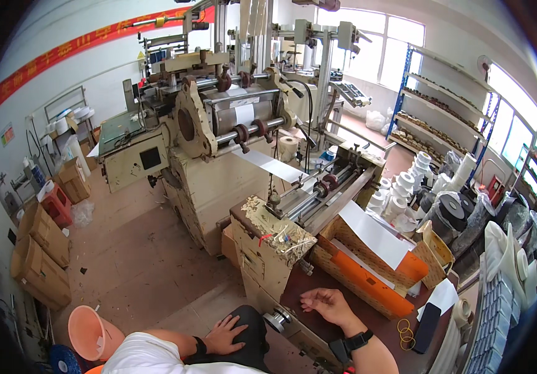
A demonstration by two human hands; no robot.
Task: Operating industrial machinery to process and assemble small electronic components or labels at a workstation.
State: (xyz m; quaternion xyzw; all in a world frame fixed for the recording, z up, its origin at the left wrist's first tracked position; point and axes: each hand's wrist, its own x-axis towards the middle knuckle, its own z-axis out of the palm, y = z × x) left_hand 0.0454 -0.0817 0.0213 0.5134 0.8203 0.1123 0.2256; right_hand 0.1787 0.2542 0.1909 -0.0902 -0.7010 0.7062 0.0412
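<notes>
My left hand (223, 335) lies flat on my dark-trousered thigh, its fingers spread and nothing in it. Over the dark red tabletop (295, 288) hovers my right hand (333, 306), fingers loosely bent and apart, with nothing visible in it. Just beyond it is an orange-and-tan box (359, 277), and a white paper strip (374, 235) runs down into this box from the machine's rollers (318, 190). A round metal knob (276, 321) sits between my two hands. To the right of my right wrist are a dark phone (427, 327) and several yellow rubber bands (406, 335).
A large cream machine (218, 193) stands ahead, with a paper web (271, 165) across it. At lower left stands a pink bucket (94, 333), with cardboard boxes (41, 271) behind it. White rolls (399, 193) and a blue-framed shelf (440, 100) fill the right side.
</notes>
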